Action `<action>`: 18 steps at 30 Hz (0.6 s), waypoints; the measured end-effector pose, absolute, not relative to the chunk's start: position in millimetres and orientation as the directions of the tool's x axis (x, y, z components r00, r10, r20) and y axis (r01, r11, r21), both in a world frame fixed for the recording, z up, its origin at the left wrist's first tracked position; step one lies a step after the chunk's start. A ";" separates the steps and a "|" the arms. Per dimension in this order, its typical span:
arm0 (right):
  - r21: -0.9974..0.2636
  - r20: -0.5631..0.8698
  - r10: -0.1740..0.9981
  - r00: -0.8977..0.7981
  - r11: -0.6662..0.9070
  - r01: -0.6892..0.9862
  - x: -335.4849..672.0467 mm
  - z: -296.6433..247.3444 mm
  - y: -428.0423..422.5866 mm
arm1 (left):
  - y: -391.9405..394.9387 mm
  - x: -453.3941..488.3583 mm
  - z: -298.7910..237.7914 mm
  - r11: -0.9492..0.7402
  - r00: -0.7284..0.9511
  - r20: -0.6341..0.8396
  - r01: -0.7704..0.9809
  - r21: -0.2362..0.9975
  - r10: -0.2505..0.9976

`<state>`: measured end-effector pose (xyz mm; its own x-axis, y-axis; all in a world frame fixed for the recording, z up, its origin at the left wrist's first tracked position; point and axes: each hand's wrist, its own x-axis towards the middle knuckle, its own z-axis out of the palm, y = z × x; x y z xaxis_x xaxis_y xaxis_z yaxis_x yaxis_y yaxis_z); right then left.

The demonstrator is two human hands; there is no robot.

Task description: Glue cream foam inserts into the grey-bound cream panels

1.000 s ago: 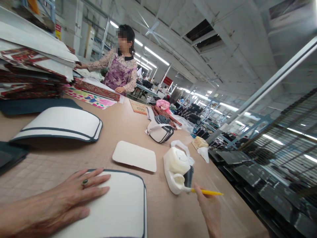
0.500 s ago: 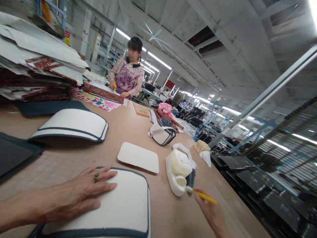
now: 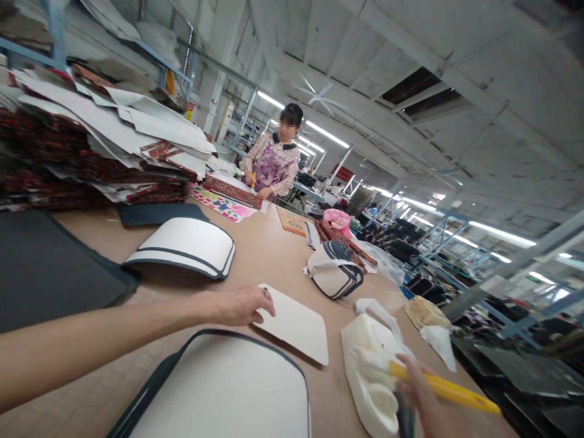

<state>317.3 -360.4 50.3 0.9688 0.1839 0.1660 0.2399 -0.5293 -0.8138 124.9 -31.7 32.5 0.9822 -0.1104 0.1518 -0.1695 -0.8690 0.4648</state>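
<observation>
My left hand is at the left end of a small white board with rounded corners, fingers curled and closed on its edge. In my right hand, blurred by motion, is a yellow-handled brush. Its pale bristle end is over a cut-open white plastic jug, and I cannot tell whether it touches. Nearest me lies a larger white panel with dark edging. A curved white panel with dark trim rests farther back on the left.
Dark sheets lie at the left, before a tall stack of white and red-patterned material. A tied bundle of edged panels sits beyond the jug. Across the table stands a co-worker.
My left hand has left the large edged panel and moved forward to the small white board. My right hand has lifted the brush over the jug. The view has shifted left.
</observation>
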 end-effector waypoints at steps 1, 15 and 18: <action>-0.865 0.159 0.203 0.966 -0.444 0.235 319.2 50.0 -335.1 | -25.1 136.9 21.5 -0.875 0.981 0.137 -0.187 0.446 -0.139; -0.887 0.178 0.708 0.683 -0.185 0.423 325.5 -4.1 -132.0 | -9.4 161.1 -57.0 -0.944 0.940 0.243 -0.284 0.170 -0.239; -0.881 0.172 0.759 0.628 -0.167 0.443 325.8 -13.6 -116.6 | -8.0 162.8 -57.3 -0.942 0.933 0.264 -0.293 0.161 -0.245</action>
<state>325.8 -116.6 -13.6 0.6283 0.7587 0.1720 0.4433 -0.1674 -0.8806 162.8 -8.0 -57.3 0.9327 -0.2453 0.2644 -0.2934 -0.9424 0.1606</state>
